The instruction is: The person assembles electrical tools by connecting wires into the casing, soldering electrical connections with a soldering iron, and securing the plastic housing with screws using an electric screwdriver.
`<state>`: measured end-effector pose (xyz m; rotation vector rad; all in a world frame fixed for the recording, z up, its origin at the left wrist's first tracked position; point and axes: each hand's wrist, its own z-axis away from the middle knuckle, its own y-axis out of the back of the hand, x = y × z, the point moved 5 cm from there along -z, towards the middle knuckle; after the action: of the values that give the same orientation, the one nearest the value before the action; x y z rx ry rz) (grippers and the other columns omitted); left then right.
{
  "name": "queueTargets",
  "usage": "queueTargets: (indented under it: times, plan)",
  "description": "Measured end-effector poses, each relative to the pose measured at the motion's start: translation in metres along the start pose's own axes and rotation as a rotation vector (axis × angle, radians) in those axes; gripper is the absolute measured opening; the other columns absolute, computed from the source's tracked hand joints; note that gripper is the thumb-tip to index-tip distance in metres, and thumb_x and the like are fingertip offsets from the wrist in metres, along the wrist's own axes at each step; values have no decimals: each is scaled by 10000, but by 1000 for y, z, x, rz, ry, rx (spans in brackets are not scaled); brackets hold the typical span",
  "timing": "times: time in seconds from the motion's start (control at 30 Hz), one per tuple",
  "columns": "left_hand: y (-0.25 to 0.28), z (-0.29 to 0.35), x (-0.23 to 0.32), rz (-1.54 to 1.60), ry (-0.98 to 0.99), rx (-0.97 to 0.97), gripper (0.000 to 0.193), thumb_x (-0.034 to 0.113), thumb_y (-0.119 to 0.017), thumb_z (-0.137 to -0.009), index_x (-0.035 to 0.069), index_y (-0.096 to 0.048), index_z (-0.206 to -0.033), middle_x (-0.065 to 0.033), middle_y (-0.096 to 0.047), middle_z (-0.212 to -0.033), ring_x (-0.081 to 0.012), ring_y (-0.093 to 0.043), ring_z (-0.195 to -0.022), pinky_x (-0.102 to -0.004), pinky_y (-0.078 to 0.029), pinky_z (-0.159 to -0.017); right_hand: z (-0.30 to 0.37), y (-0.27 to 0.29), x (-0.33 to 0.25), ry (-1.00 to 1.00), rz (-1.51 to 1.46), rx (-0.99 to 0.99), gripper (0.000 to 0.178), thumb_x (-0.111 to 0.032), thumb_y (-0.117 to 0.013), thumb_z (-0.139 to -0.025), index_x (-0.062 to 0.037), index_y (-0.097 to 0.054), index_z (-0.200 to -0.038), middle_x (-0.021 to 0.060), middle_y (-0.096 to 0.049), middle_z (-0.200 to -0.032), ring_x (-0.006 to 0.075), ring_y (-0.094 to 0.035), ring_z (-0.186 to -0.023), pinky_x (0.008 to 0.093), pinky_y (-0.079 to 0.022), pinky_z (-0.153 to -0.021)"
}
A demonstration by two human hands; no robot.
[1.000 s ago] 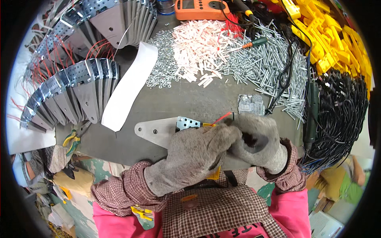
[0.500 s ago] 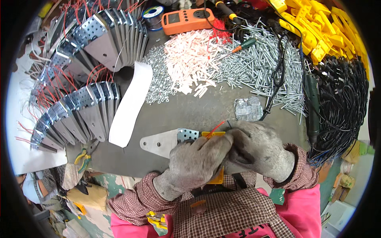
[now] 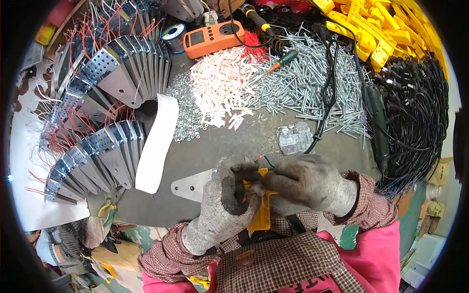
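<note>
Both gloved hands, left hand (image 3: 222, 205) and right hand (image 3: 308, 183), now lower, fingers clamped on upright yellow part (image 3: 260, 215), long axis near-to-far.

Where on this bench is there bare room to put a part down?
Bare grey top shows between the white strip, the clear plastic piece and the gloved hands, left hand and right hand. A smaller patch lies right of the clear piece. Farther back, washers, white pieces and screws crowd it.
</note>
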<state>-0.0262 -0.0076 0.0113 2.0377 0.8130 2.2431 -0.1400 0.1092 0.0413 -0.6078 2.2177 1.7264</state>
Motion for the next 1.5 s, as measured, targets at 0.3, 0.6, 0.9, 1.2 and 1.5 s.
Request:
queueTargets:
  times: [0.3, 0.6, 0.9, 1.2, 1.5]
  plan:
    - [10, 0, 31, -380, -452, 65, 235, 73, -717, -753, 45, -644, -975, -129, -675, -961, -295, -691, -824, -367, -540, -708, 6, -8, 21, -401, -941, 84, 222, -20, -677, -801, -43, -676, -1022, 114, -651, -947, 305, -652, -868, 356, -531, -746]
    - [15, -29, 1, 132, 101, -94, 481, -11, -640, -866, -1, -438, -1302, -104, -608, -1079, -166, -616, -1010, -309, -533, -864, 6, -2, 16, -216, -384, 130, 241, -82, -733, -785, -71, -677, -1020, 102, -646, -860, 299, -649, -798, 389, -516, -692]
    - [9, -34, -7, 328, 138, -186, 528, -26, -656, -817, -17, -455, -1305, -75, -639, -981, -156, -657, -957, -292, -530, -834, 3, 3, 24, -452, -523, 231, 255, -87, -753, -829, -62, -641, -1057, 57, -666, -882, 143, -629, -695, 287, -493, -601]
    - [8, -37, -6, 297, 137, -252, 593, -48, -702, -774, -28, -467, -1318, -80, -653, -1033, -216, -636, -1102, -334, -541, -908, 1, -4, 27, -473, -707, 219, 262, -114, -747, -847, -78, -639, -1083, 64, -653, -869, 133, -615, -686, 264, -476, -581]
    - [8, -37, -6, 330, 138, -235, 559, 24, -712, -799, 80, -530, -1325, -106, -662, -1074, -262, -636, -1042, -390, -491, -951, -2, 4, 24, -444, -505, 203, 241, -75, -730, -843, -78, -640, -1066, 45, -617, -840, 118, -576, -651, 264, -459, -568]
